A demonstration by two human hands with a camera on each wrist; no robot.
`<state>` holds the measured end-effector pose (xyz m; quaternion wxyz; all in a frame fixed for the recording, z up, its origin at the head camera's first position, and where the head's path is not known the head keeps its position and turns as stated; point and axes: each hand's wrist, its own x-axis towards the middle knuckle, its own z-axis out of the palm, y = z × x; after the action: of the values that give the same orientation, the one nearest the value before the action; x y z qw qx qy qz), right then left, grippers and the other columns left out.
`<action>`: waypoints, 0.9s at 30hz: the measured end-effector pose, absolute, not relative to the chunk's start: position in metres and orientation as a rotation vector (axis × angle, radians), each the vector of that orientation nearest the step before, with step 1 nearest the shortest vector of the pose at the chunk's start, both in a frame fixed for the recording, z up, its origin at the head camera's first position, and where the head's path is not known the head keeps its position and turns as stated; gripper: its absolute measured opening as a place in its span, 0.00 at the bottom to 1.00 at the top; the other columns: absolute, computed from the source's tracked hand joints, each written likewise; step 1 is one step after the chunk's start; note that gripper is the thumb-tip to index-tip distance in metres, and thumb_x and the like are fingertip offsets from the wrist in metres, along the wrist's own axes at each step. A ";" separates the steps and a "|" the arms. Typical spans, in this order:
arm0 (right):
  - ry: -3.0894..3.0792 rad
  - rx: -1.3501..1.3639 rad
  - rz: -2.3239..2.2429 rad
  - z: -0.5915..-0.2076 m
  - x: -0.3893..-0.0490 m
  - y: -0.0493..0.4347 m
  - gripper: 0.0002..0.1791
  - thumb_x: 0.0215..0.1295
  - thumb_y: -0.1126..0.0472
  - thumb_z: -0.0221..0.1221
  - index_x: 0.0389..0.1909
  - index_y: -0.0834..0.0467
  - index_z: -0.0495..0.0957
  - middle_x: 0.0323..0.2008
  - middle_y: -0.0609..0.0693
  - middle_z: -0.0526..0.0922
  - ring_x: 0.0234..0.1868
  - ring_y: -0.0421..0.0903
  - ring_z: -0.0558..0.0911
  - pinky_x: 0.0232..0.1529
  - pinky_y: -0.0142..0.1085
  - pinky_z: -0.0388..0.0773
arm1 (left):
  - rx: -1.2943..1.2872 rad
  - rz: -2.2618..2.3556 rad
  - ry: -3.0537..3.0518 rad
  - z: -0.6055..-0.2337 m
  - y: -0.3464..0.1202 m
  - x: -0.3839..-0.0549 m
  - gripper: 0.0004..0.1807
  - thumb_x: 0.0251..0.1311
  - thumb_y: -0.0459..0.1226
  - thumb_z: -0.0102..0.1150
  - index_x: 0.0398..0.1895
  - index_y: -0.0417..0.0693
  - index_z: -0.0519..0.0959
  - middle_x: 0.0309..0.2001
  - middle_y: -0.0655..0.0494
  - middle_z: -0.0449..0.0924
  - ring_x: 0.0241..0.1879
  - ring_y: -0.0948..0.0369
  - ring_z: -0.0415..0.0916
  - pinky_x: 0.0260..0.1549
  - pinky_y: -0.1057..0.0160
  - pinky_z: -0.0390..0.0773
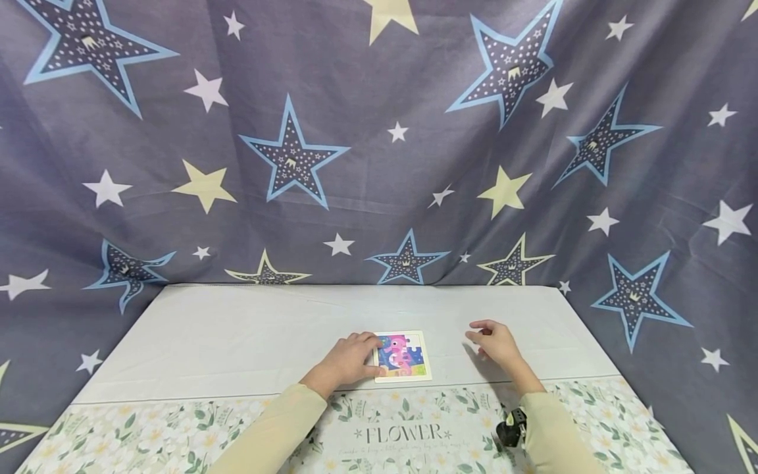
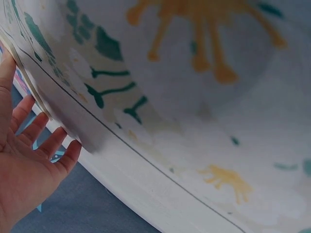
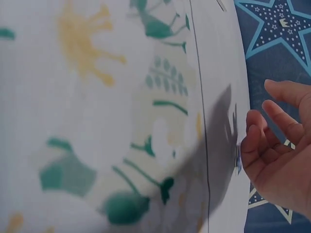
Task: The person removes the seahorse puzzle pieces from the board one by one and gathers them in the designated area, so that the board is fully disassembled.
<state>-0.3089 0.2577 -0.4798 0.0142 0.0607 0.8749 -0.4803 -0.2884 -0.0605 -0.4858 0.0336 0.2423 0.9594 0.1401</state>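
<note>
A square jigsaw puzzle board [image 1: 402, 356] with a pink seahorse picture and a cream frame lies flat on the table. Its upper right part shows a white, piece-shaped patch. My left hand [image 1: 351, 359] rests at the board's left side, fingertips and thumb on the frame; the left wrist view has its fingers spread and lightly bent. Over the table right of the board, my right hand [image 1: 496, 343] hovers with loosely bent fingers, index finger and thumb tips apart. Beside its curled fingertips in the right wrist view, a small flat bluish piece [image 3: 238, 160] shows almost edge-on.
The white table [image 1: 254, 329] carries a floral cloth band with the word FLOWER [image 1: 407, 432] along the near side. A dark wrist device [image 1: 512, 428] is by the right sleeve. Star-patterned curtains [image 1: 367, 197] hang behind the table and at both sides.
</note>
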 end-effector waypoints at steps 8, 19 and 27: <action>2.723 0.187 -1.461 -0.481 -0.308 0.245 0.19 0.61 0.60 0.59 0.51 0.66 0.75 0.27 0.52 0.75 0.20 0.43 0.75 0.21 0.33 0.73 | 0.756 0.437 2.950 -0.485 -0.060 -0.288 0.32 0.54 0.58 0.59 0.58 0.52 0.72 0.62 0.52 0.69 0.59 0.52 0.68 0.57 0.48 0.68; 2.742 0.141 -1.440 -0.484 -0.306 0.229 0.18 0.60 0.60 0.61 0.49 0.64 0.77 0.29 0.53 0.75 0.21 0.44 0.75 0.23 0.34 0.73 | 0.756 0.443 2.948 -0.484 -0.061 -0.287 0.32 0.55 0.57 0.59 0.58 0.52 0.71 0.61 0.53 0.69 0.59 0.52 0.68 0.57 0.48 0.68; 2.734 0.093 -1.445 -0.485 -0.303 0.219 0.16 0.59 0.60 0.61 0.47 0.64 0.78 0.29 0.53 0.76 0.20 0.45 0.75 0.22 0.34 0.72 | 0.755 0.441 2.948 -0.483 -0.061 -0.286 0.32 0.55 0.57 0.59 0.59 0.51 0.71 0.62 0.53 0.69 0.59 0.52 0.68 0.58 0.48 0.68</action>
<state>-0.3029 0.2187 -0.4852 0.0241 0.0301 0.8834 -0.4670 -0.2860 -0.0610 -0.4833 0.0333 0.2454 0.9582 0.1433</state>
